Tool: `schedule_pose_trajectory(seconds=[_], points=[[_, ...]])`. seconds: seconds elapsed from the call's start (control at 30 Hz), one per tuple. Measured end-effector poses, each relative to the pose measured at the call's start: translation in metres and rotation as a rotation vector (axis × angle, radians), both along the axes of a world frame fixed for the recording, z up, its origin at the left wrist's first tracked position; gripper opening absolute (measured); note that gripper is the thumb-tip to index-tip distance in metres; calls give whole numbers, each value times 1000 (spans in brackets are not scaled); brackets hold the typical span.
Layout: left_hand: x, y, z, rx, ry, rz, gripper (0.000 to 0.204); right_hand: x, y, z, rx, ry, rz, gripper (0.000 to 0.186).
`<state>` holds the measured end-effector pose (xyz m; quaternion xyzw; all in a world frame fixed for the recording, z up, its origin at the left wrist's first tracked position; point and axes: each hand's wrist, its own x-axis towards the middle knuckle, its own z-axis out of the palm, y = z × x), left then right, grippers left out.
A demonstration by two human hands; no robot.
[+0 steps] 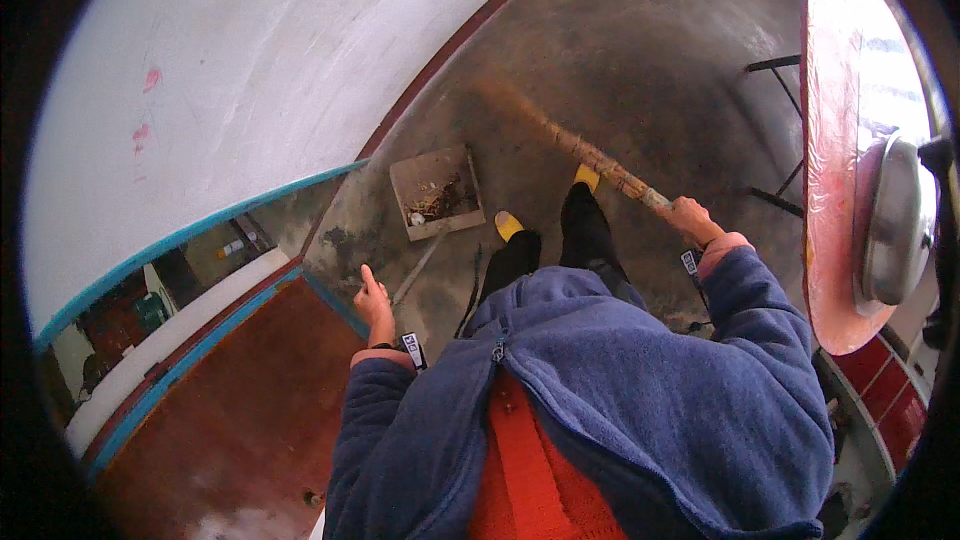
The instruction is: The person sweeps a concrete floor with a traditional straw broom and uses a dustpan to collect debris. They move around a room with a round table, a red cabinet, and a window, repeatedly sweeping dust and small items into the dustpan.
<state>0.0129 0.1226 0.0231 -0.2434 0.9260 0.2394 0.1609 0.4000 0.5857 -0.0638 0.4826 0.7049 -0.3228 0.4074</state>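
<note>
My right hand (692, 221) is closed round the near end of a broom (620, 177), a long handle that looks bound or wrapped. Its far end reaches up and left over the floor and is smeared by motion. A square dustpan (474, 178) lies on the concrete to the left of my feet, with straw-like scraps and debris (432, 202) inside. From its near side a thin handle (420, 268) slants back to my left hand (374, 306), whose fingers curl at the handle's end while one digit points up.
A round table (832, 170) with dark legs stands at right, a lidded metal pan (898, 220) on it. A white wall (250, 60) with a dark red base strip curves along the left. Below it is a blue-edged doorway (200, 218) beside a brown door panel (230, 410).
</note>
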Motion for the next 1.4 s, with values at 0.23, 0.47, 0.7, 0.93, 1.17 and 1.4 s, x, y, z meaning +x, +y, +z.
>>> schedule_pose_trajectory(seconds=[0.23,0.47,0.7,0.93,1.17,1.4], points=[[-20,73,-3,62,-5,-128,63,53,59,2,130,-76,23,68],[-31,151,-28,193,-3,-211,61,104,85,-5,336,2,-82,57],[-30,238,-45,249,-67,-296,59,193,-10,11,326,-198,-425,56],[-20,310,-66,269,-131,-496,57,238,-83,19,20,26,-1379,28],[-32,354,-80,162,-88,-641,57,237,2,-19,-80,325,-1854,25],[-34,375,-85,88,-167,-721,56,125,86,-98,-388,448,-1662,28]])
